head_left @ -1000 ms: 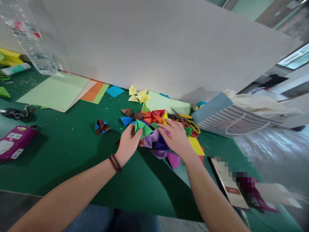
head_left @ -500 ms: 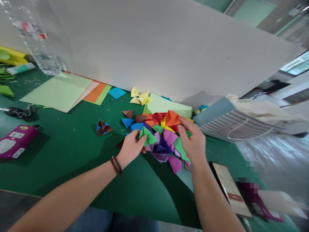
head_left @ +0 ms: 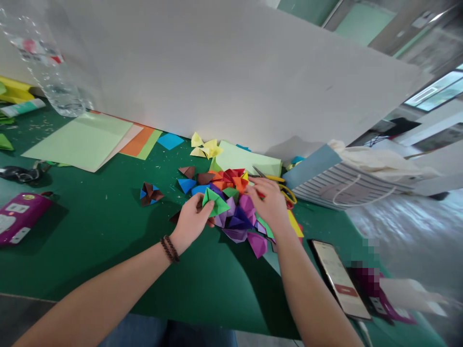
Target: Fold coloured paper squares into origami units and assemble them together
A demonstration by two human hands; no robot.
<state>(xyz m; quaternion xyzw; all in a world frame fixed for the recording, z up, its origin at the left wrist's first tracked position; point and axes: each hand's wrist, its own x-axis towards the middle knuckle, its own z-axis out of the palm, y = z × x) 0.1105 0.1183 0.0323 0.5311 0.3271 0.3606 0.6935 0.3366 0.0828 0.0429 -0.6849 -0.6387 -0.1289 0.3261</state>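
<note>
Green paper unit [head_left: 216,202] pinched in the left hand [head_left: 191,222], fingers of the right hand [head_left: 267,205] curled onto the origami heap [head_left: 235,219].

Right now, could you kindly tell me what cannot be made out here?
Head view:
- Whatever the right hand touches: hidden by its fingers.
- Lower part of the green origami piece: hidden by the left hand.
- Phone screen text: too small.
- Item beside it: pixelated.

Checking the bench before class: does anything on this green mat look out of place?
Small pale paper scraps litter the green cutting mat, left of the pile of coloured origami pieces, like uncleared cutting waste.
</note>
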